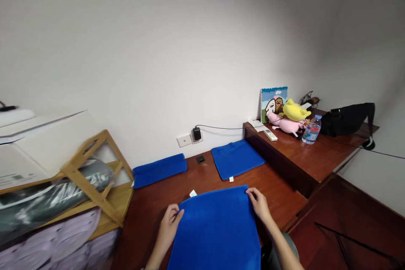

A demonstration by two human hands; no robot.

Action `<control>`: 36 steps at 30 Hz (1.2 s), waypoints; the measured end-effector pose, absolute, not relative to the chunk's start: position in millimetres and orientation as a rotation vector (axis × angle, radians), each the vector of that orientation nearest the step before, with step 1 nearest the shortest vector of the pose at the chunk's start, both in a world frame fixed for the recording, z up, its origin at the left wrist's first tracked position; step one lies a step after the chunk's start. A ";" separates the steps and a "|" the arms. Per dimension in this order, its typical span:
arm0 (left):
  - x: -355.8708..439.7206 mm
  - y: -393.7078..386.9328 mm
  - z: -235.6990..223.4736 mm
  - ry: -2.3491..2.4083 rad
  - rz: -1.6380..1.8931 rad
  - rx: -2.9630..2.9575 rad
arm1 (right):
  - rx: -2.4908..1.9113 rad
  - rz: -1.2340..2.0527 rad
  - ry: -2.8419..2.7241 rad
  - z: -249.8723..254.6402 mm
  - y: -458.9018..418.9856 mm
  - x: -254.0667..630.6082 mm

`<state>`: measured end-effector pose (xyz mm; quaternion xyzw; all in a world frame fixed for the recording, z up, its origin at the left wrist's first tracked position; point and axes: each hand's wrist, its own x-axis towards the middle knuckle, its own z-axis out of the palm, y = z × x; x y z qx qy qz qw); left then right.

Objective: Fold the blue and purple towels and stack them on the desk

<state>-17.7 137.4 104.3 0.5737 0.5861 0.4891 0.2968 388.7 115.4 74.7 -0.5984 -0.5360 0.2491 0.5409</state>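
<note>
A blue cloth [218, 228] is spread between my hands over the front of the brown wooden desk [148, 211], its lower part running out of view. My left hand [170, 223] pinches its far left corner. At the far right corner, my right hand [258, 203] grips the edge between thumb and fingers. A white tag [193, 193] sticks out from the cloth's far edge. Behind it lie two more blue cloths: a narrow folded one [160, 171] at the left and a squarish one [237, 159] at the right, which has its own white tag.
A wooden rack [104, 177] holding wrapped items stands on the left. On the raised desk section at right are a water bottle [311, 130], pink and yellow plush toys [295, 110], a remote [270, 135] and a black bag [348, 120]. A charger [196, 133] with a cable sits in the wall socket.
</note>
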 end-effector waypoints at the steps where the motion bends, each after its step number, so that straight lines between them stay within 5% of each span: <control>1: -9.0 134.8 109.1 1.482 1.309 1.519 | -1.392 0.555 -1.265 79.2 113.7 400.3; 9: 85.7 162.5 172.9 1.349 1.259 1.668 | -1.383 0.169 -1.318 145.1 161.7 509.9; 17: 156.2 377.0 177.8 1.470 1.232 1.959 | -1.736 -0.285 -1.539 204.5 377.8 510.5; 22: 154.2 449.9 132.8 1.676 1.075 2.002 | -1.924 -0.528 -1.729 158.6 421.5 464.4; 30: 143.0 372.4 42.3 1.548 0.840 2.390 | -2.125 -0.254 -1.689 40.0 329.8 504.1; 36: 142.0 348.9 18.4 1.598 0.750 2.551 | -2.239 -0.053 -1.763 33.1 320.3 517.6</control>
